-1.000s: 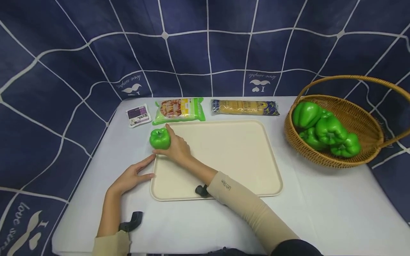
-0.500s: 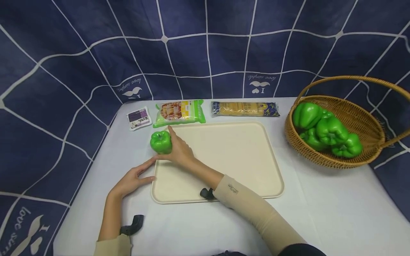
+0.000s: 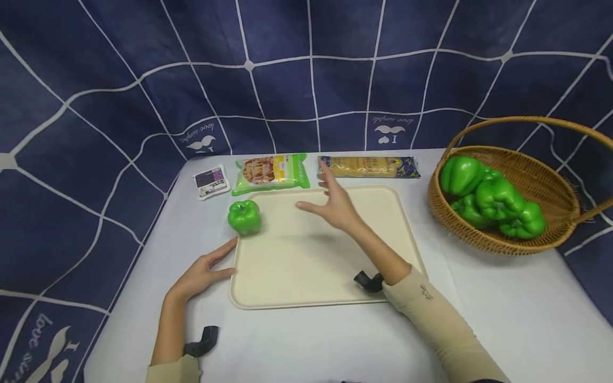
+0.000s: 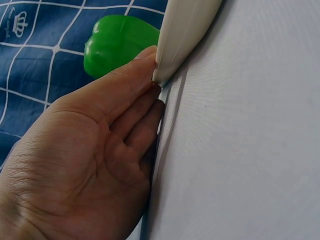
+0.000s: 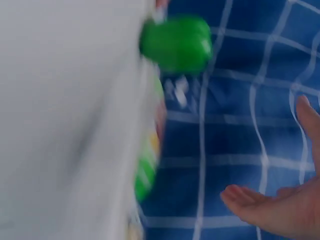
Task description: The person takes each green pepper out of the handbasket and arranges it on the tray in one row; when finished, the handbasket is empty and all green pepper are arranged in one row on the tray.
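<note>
A green bell pepper point(image 3: 245, 217) sits upright at the back left corner of the cream tray point(image 3: 306, 266). My left hand point(image 3: 203, 274) rests at the tray's left edge, thumb and fingers extended to its rim; the left wrist view shows the thumb point(image 4: 145, 57) right at that rim, the pepper point(image 4: 120, 45) beyond. Above the tray's middle, my right hand point(image 3: 335, 205) is spread with nothing in it. The blurred right wrist view has this hand point(image 5: 285, 205) apart from the pepper point(image 5: 177, 44).
Along the back lie a small white packet with a dark label point(image 3: 212, 182), a green-edged food bag point(image 3: 271, 173) and a pack of noodles point(image 3: 371, 166). On the right, a handled wicker basket point(image 3: 541, 175) holds several green bell peppers point(image 3: 500, 198). Dark blue checked cloth point(image 3: 306, 90) hangs behind.
My right hand has let go of the bell pepper and moved right over the tray. The pepper stays at the tray's back left corner. My left hand keeps its place at the edge.
</note>
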A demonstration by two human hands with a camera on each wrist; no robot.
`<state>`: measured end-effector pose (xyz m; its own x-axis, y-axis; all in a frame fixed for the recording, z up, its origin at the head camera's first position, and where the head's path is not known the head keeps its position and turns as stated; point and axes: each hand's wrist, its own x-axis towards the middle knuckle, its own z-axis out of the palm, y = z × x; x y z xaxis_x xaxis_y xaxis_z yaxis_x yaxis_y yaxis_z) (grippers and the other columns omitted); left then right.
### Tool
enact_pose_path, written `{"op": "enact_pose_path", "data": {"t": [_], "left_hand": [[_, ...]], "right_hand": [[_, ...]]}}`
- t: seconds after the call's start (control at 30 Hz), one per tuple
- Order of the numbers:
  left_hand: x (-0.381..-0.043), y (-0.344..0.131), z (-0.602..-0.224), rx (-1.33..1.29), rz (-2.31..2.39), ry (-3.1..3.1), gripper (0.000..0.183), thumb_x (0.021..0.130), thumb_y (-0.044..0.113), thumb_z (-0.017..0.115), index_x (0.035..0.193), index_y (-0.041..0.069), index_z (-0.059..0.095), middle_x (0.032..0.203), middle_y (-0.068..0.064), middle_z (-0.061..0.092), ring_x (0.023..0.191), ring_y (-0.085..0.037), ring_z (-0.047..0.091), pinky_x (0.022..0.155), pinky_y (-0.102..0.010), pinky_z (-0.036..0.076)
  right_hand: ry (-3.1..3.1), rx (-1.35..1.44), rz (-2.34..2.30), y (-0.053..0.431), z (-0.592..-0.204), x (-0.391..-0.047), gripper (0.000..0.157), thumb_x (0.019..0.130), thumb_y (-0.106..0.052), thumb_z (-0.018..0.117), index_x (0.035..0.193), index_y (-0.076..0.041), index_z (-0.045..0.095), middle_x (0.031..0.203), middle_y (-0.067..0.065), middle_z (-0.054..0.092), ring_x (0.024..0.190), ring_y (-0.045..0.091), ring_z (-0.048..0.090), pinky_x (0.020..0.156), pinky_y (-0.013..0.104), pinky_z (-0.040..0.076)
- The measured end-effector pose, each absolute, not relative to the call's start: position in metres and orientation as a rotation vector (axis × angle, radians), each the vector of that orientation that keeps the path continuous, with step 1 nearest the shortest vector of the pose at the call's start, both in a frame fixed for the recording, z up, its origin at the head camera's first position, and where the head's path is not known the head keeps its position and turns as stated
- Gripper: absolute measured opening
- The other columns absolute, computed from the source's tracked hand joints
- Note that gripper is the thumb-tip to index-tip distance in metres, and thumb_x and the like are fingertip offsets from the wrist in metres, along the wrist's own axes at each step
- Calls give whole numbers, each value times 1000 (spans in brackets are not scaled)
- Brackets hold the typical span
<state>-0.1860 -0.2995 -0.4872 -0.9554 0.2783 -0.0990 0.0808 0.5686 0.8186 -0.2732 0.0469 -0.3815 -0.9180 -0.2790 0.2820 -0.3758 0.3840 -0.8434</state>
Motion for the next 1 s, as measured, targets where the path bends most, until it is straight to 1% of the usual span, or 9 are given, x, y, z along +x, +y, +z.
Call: {"op": "enact_pose_path", "data": {"t": [0.13, 0.23, 0.37, 0.43, 0.53, 0.6, 0.7, 0.87, 1.0], "left_hand": [[-179, -298, -487, 287, 1329, 2587, 72, 80, 34, 70, 143, 26, 36, 148, 0, 30, 137, -31, 20, 107, -58, 15], [-171, -294, -481, 286, 1320, 2589, 72, 81, 30, 70, 143, 21, 36, 148, -4, 30, 136, -34, 21, 106, -60, 16], [-169, -298, -485, 285, 1308, 2606, 72, 81, 34, 70, 143, 25, 36, 148, -1, 31, 136, -33, 21, 106, -60, 17], [-171, -304, -492, 279, 1307, 2618, 72, 80, 38, 70, 142, 31, 36, 148, 3, 30, 137, -31, 21, 106, -60, 17], [-172, -305, -491, 271, 1298, 2631, 72, 79, 38, 70, 142, 30, 36, 148, 2, 30, 136, -32, 21, 105, -61, 17], [-174, -305, -490, 273, 1305, 2631, 73, 79, 37, 70, 143, 29, 36, 148, 0, 30, 136, -33, 20, 105, -62, 17], [-176, -306, -491, 274, 1310, 2624, 73, 79, 37, 71, 143, 28, 36, 148, 0, 30, 136, -33, 21, 105, -61, 17], [-181, -304, -490, 293, 1299, 2622, 74, 79, 37, 71, 143, 27, 36, 148, 0, 30, 136, -33, 21, 105, -61, 18], [-187, -300, -491, 303, 1290, 2610, 73, 79, 38, 71, 143, 28, 36, 148, 0, 31, 136, -32, 22, 106, -60, 18]], "right_hand": [[-2392, 564, 1557, 108, -364, -270, 95, 75, -18, 78, 148, -18, 18, 139, 18, 39, 126, 32, 40, 104, 43, 35], [-2318, 503, 1424, 148, -347, -255, 82, 75, -5, 77, 142, -5, 30, 135, 20, 43, 125, 32, 40, 104, 41, 34], [-2263, 353, 1153, 208, -346, -243, 71, 71, -3, 79, 134, -2, 44, 132, 15, 48, 120, 27, 44, 100, 38, 36], [-2237, 278, 1032, 240, -355, -243, 72, 70, -7, 81, 133, -8, 46, 132, 11, 49, 119, 25, 43, 100, 37, 34], [-2229, 153, 880, 279, -361, -238, 75, 69, -9, 82, 135, -11, 45, 133, 12, 47, 121, 27, 40, 100, 42, 31], [-2257, 78, 822, 300, -365, -233, 77, 70, -10, 81, 137, -11, 41, 136, 12, 43, 126, 28, 35, 106, 45, 26], [-2339, -10, 763, 323, -372, -228, 81, 72, -14, 80, 140, -10, 36, 140, 15, 37, 129, 33, 31, 107, 51, 22], [-2527, -7, 748, 346, -379, -225, 91, 73, -21, 80, 145, -7, 25, 143, 23, 29, 130, 43, 25, 106, 59, 17], [-2679, 60, 723, 360, -383, -223, 98, 72, -22, 81, 147, -7, 19, 142, 29, 26, 125, 51, 26, 102, 65, 18]]}}
